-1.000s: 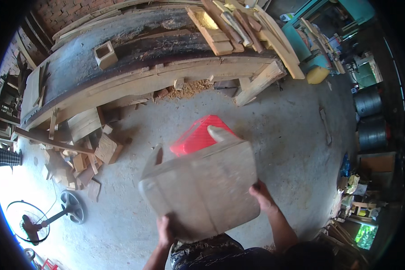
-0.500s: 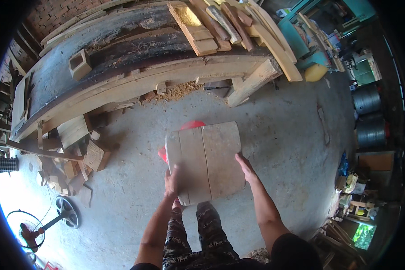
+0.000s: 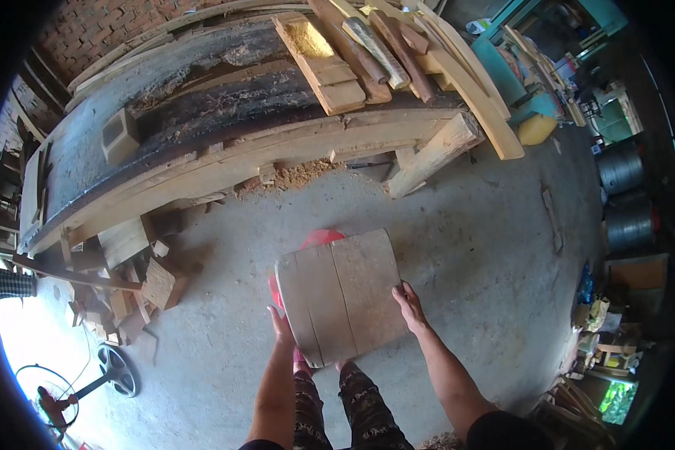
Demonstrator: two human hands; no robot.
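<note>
A squarish board (image 3: 345, 300) of pale, worn wood, with seams running down it and rounded corners, is in front of my legs. My left hand (image 3: 281, 327) is at its left edge, fingers pointing forward; part of the hand's grip is hard to see. On the right edge, my right hand (image 3: 409, 307) grips with the thumb side up and the other fingers partly hidden. A red object (image 3: 322, 238) shows from behind the board's far and left edges; most of it is covered, so I cannot tell its kind.
Ahead stands a long, dark-topped workbench (image 3: 202, 112) with planks (image 3: 480, 105) and a hollow wooden block (image 3: 120, 136) on it. Offcuts (image 3: 161, 281) lie in a heap at left, near a pedestal fan (image 3: 116, 371). Metal drums (image 3: 626, 225) stand at right.
The whole view has shifted, so the bench and board sit lower in it. The board has turned slightly anticlockwise. My left thumb has slid off its top face toward the edge.
</note>
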